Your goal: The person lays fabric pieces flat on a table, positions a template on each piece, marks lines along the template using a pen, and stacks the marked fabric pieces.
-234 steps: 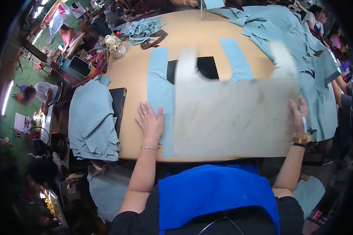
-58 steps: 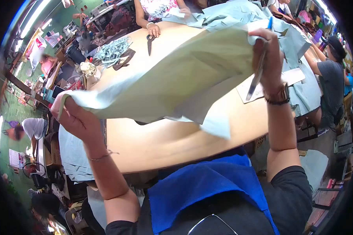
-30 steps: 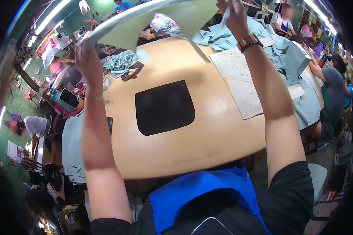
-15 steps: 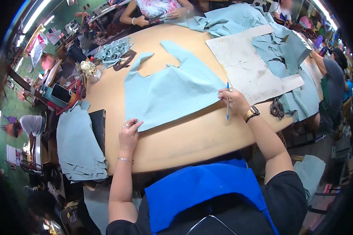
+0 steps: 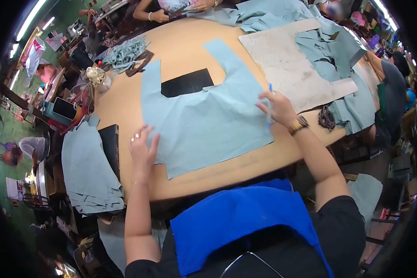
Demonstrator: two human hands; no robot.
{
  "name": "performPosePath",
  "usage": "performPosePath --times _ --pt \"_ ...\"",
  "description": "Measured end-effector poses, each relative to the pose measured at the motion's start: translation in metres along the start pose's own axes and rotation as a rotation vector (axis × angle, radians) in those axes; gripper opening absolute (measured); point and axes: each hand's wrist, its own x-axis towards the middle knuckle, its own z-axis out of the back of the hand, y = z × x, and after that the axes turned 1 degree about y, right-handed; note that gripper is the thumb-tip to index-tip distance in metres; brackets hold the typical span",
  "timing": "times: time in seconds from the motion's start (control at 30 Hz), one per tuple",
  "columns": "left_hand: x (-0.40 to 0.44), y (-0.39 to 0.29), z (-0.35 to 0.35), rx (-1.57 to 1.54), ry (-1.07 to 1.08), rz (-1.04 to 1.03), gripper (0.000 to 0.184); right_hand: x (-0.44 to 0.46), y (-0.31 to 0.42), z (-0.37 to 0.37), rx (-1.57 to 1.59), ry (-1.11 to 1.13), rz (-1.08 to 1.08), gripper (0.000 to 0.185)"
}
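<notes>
A pale blue-green cut fabric piece (image 5: 208,125) lies spread on the table, with two long straps pointing away from me and a wide cut-out between them. Under it, a flat black board (image 5: 185,82) shows through the cut-out. My left hand (image 5: 144,150) is at the fabric's left edge, fingers apart and holding nothing. At the right edge, my right hand (image 5: 282,110) has a blue pen (image 5: 270,87) held upright in it; the pen's lower part is blurred. Some right fingertips are stretched toward the fabric, and I cannot tell whether they touch it.
Stacked fabric pieces (image 5: 88,169) lie at the table's left, beside another dark board (image 5: 110,150). A pale pattern sheet (image 5: 287,60) and crumpled fabric (image 5: 326,55) occupy the right. Fabric strips (image 5: 125,52) sit at the far left. Across the table, a person's hands (image 5: 160,16) hold scissors.
The fabric has come down flat nearer me, and its straps have spread apart. The black board now shows in the cut-out. My left hand has let go of the fabric's corner and opened.
</notes>
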Motion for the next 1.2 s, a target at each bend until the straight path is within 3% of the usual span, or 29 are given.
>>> performPosePath --times 0.2,0.27,0.37,0.5,0.67,0.73,0.83,0.87,0.93,1.03,1.2 --pt "0.07 0.035 -0.066 0.213 0.005 0.295 0.061 0.082 -0.011 -0.065 -0.172 -0.205 -0.337 0.03" --pt "0.064 0.025 -0.071 0.327 0.126 0.37 0.065 0.09 -0.019 -0.071 -0.113 -0.186 -0.441 0.027" --pt "0.062 0.032 -0.074 0.262 0.136 0.365 0.069 0.092 -0.028 -0.072 -0.015 -0.15 -0.533 0.023" --pt "0.064 0.029 -0.071 0.283 0.142 0.377 0.069 0.088 -0.044 -0.069 0.071 -0.187 -0.558 0.019" --pt "0.056 0.037 -0.076 0.303 0.112 0.371 0.071 0.08 -0.043 -0.057 0.021 -0.279 -0.355 0.029" --pt "0.036 0.014 -0.056 0.233 0.088 0.187 0.071 0.061 -0.026 -0.029 -0.059 -0.303 -0.366 0.039" --pt "-0.018 -0.032 -0.028 0.023 0.258 -0.084 0.072 0.009 -0.021 0.019 -0.291 -0.342 -0.43 0.041" --pt "-0.037 -0.05 -0.02 0.043 0.358 -0.152 0.072 -0.007 -0.021 0.036 -0.278 -0.278 -0.625 0.049" --pt "-0.064 -0.07 -0.015 -0.041 0.486 -0.253 0.071 -0.041 -0.034 0.059 -0.364 -0.272 -0.753 0.057" --pt "-0.086 -0.088 -0.016 0.017 0.545 -0.311 0.07 -0.074 -0.053 0.074 -0.572 -0.239 -0.886 0.067" --pt "-0.09 -0.089 -0.014 0.046 0.527 -0.319 0.073 -0.071 -0.083 0.075 -0.396 -0.269 -1.002 0.071"
